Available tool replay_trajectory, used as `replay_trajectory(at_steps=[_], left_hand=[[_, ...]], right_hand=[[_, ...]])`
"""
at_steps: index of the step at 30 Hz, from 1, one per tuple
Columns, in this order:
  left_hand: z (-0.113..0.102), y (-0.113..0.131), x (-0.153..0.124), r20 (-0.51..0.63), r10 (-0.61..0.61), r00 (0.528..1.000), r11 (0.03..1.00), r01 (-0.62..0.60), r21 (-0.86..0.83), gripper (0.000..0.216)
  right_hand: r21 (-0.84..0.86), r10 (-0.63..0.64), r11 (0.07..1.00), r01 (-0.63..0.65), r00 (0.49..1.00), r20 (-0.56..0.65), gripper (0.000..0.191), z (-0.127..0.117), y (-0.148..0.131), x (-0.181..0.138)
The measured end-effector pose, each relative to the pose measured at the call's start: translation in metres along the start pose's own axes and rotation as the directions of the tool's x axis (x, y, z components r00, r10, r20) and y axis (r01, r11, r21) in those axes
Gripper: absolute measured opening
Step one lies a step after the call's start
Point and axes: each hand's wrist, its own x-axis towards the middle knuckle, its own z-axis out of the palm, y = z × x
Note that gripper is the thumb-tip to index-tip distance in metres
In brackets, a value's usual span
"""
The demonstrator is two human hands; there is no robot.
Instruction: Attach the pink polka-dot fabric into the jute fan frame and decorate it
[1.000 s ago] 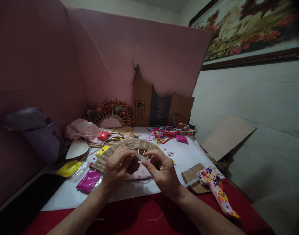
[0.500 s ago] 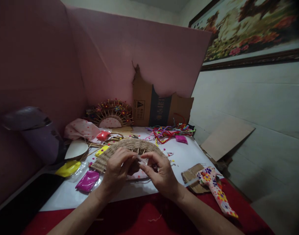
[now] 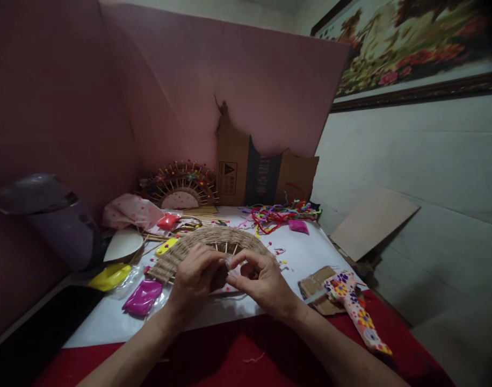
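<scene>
A half-round woven piece of jute cord and wooden sticks (image 3: 214,237) lies on the white sheet (image 3: 306,252) in front of me. My left hand (image 3: 195,282) and my right hand (image 3: 262,282) meet over its lower middle, fingertips pinched together on something small and pale that I cannot make out. Both hands cover the centre of the woven piece, and only its arched upper rim and left end show.
A finished fan-shaped piece (image 3: 181,185) leans at the back by a cardboard box (image 3: 262,177). Coloured pipe cleaners (image 3: 278,215), yellow (image 3: 111,277) and magenta (image 3: 143,296) clay packets, a flowered glue gun (image 3: 356,312), a purple lamp (image 3: 55,215) and pink foam walls (image 3: 230,80) surround the work.
My right hand has moved left and closed in until its fingertips meet those of my left hand. The view has shifted slightly.
</scene>
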Motion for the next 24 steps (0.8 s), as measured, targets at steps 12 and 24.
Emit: replay_trajectory(at_steps=[12,24], left_hand=[[-0.0013,0.0014,-0.001,-0.099,-0.12,0.988,0.993,0.12,-0.009,0.018],[0.0037,0.0025,-0.005,-0.064,-0.344,0.937,0.908,0.314,-0.279,0.02]], right_hand=[[-0.026,-0.053,0.998,0.054,0.998,0.03,0.02,0.004,0.0082,-0.0017],[0.22,0.082,0.974,-0.048,0.985,-0.149,0.022,0.0034,0.0053,0.0016]])
